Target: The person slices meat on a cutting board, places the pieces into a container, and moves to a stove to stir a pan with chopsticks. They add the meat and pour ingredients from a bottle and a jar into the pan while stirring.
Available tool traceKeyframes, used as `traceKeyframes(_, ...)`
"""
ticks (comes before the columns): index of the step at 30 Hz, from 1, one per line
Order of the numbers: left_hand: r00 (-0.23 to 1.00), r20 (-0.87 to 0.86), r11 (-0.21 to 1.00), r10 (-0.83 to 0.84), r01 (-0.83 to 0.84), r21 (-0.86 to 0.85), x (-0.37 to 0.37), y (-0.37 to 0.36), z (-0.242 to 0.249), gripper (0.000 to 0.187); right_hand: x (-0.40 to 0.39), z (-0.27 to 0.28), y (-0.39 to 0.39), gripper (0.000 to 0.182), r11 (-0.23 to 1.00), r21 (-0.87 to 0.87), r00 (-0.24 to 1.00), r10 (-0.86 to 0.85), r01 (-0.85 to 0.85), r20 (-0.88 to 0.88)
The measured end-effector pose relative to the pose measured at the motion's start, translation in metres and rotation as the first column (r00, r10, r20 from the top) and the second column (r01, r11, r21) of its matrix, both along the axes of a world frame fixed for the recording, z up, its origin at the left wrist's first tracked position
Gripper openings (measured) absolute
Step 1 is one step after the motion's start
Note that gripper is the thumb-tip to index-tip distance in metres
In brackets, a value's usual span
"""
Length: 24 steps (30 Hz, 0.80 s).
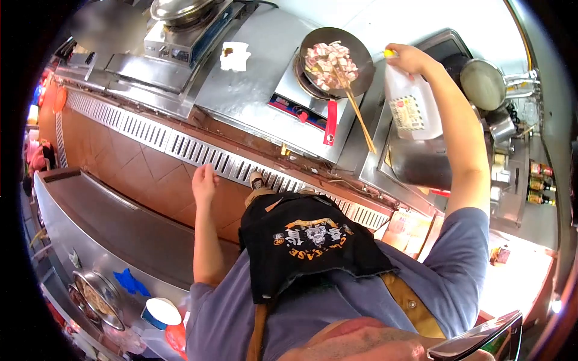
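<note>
My right hand (411, 59) grips a translucent white plastic jug (420, 96) near its yellow cap (390, 53). A printed label is on the jug's side. Just left of the jug, a dark frying pan (363, 53) with a red handle (331, 123) sits on a portable cooker (299, 112). Pieces of pale pink meat (330, 60) fill the pan's middle. A pair of long wooden chopsticks (360, 119) leans in the meat, its ends jutting over the pan's rim. My left hand (205, 182) hangs over the floor with fingers curled, apparently holding nothing.
Left of the pan, a white paper or cloth (234, 56) lies on the steel counter (262, 45). A second cooker (174, 45) carries a lidded pot. Pans (483, 84) stand at the right. Behind me a steel bench (138, 219) holds bowls (99, 295) and a blue cloth (130, 281).
</note>
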<state>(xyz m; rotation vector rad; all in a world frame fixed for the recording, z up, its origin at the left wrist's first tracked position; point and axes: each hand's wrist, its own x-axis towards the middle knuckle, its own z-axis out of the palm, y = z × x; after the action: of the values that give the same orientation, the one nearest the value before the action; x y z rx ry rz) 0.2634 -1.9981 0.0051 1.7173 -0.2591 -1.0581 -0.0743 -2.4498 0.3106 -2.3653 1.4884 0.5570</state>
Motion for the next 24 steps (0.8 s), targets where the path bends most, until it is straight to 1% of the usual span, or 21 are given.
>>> traceKeyframes(2,0.994,0.011,0.990,-0.107,0.108,-0.094,-0.009,-0.036,0.014,0.026,-0.009,-0.008,0.001,0.047,0.994,-0.106,0.993,0.012,0.001,0.121)
traceKeyframes(4,0.992,-0.052,0.951,-0.113,0.093,-0.295,-0.027,-0.072,0.021,0.026,-0.019,-0.017,0.004,0.048,0.974,-0.219,0.971,-0.008,0.062,0.239)
traceKeyframes(5,0.985,-0.038,0.943,-0.170,0.152,-0.295,-0.035,-0.089,0.035,0.027,-0.022,-0.016,0.009,0.048,0.972,-0.222,0.969,-0.016,0.072,0.248)
traceKeyframes(6,0.974,-0.024,0.933,-0.225,0.208,-0.294,-0.042,-0.105,0.053,0.029,-0.024,-0.014,0.019,0.048,0.965,-0.200,0.940,-0.096,0.168,0.327)
traceKeyframes(7,0.965,0.004,0.903,-0.261,0.245,-0.353,-0.050,-0.120,0.064,0.030,-0.025,-0.013,0.029,0.049,0.951,-0.171,0.899,-0.172,0.259,0.403)
traceKeyframes(8,0.955,0.034,0.868,-0.295,0.283,-0.408,-0.059,-0.134,0.076,0.032,-0.025,-0.013,0.043,0.049,0.948,-0.171,0.893,-0.177,0.267,0.413)
traceKeyframes(10,0.909,0.161,0.811,-0.385,0.416,-0.411,-0.076,-0.161,0.111,0.034,-0.030,-0.012,0.067,0.049,0.884,-0.233,0.797,-0.217,0.406,0.564)
traceKeyframes(11,0.902,0.172,0.804,-0.395,0.430,-0.411,-0.088,-0.176,0.125,0.034,-0.046,-0.031,0.066,0.051,0.817,-0.443,0.799,-0.036,0.369,0.600)
traceKeyframes(12,0.905,0.207,0.751,-0.373,0.425,-0.505,-0.102,-0.192,0.137,0.034,-0.052,-0.036,0.079,0.059,0.765,-0.540,0.765,0.099,0.350,0.636)
traceKeyframes(13,0.906,0.241,0.685,-0.348,0.421,-0.594,-0.116,-0.207,0.154,0.033,-0.056,-0.034,0.094,0.063,0.780,-0.477,0.747,0.018,0.406,0.665)
traceKeyframes(14,0.888,0.284,0.609,-0.362,0.456,-0.649,-0.131,-0.218,0.185,0.032,-0.061,-0.032,0.111,0.067,0.786,-0.411,0.721,-0.063,0.462,0.690)
traceKeyframes(15,0.811,0.473,0.612,-0.345,0.576,-0.541,-0.144,-0.227,0.211,0.032,-0.066,-0.031,0.126,0.072,0.779,-0.426,0.712,-0.037,0.461,0.701)
traceKeyframes(16,0.814,0.450,0.518,-0.368,0.581,-0.627,-0.161,-0.237,0.235,0.034,-0.070,-0.027,0.144,0.066,0.777,-0.407,0.686,-0.044,0.481,0.727)
traceKeyframes(18,0.694,0.569,0.464,-0.441,0.719,-0.518,-0.198,-0.244,0.286,0.034,-0.086,-0.028,0.171,0.058,0.763,-0.431,0.656,0.013,0.481,0.755)
traceKeyframes(20,0.534,0.756,0.336,-0.379,0.840,-0.425,-0.237,-0.261,0.296,0.034,-0.108,-0.023,0.201,0.053,0.765,-0.433,0.657,0.018,0.476,0.754)
traceKeyframes(21,0.439,0.841,0.316,-0.317,0.885,-0.343,-0.258,-0.256,0.307,0.033,-0.122,-0.025,0.213,0.051,0.758,-0.472,0.661,0.072,0.451,0.747)
traceKeyframes(22,0.369,0.887,0.261,-0.278,0.917,-0.300,-0.278,-0.250,0.312,0.033,-0.138,-0.026,0.225,0.049,0.760,-0.471,0.664,0.070,0.448,0.744)
traceKeyframes(24,0.164,0.957,0.169,-0.239,0.978,-0.126,-0.320,-0.234,0.320,0.032,-0.172,-0.030,0.250,0.048,0.769,-0.475,0.652,0.102,0.427,0.752)
